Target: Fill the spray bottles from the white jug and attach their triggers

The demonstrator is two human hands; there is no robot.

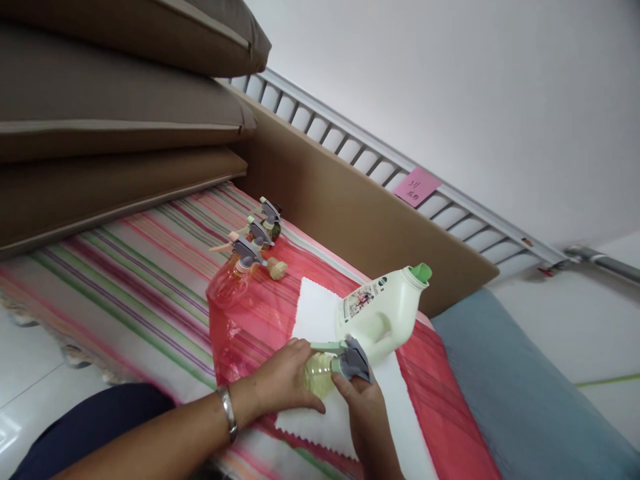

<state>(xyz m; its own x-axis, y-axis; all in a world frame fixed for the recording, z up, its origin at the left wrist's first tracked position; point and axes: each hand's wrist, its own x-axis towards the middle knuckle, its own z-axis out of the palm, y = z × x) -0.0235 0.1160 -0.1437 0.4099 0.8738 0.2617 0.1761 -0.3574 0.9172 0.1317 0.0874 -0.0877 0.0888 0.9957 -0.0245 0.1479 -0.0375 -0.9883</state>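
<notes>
My left hand (283, 379), with a silver bangle at its wrist, is closed around the body of a small spray bottle (319, 373) of pale yellow liquid. My right hand (365, 400) grips this bottle's grey trigger head at the neck, thumb in front. The bottle is tilted, its head pointing right. Just behind it stands a pale green jug (367, 310) with a handle and an open green mouth. Both are over a white cloth with zigzag edges (316, 303), spread on a sheer red cloth (445, 400).
Several trigger spray bottles stand in a row further back, the nearest (227, 287) clear pink. A small pale yellow object (277, 268) is beside them. Brown cushions (125, 93) are stacked at the left. A brown board (350, 193) and white radiator (333, 137) line the back.
</notes>
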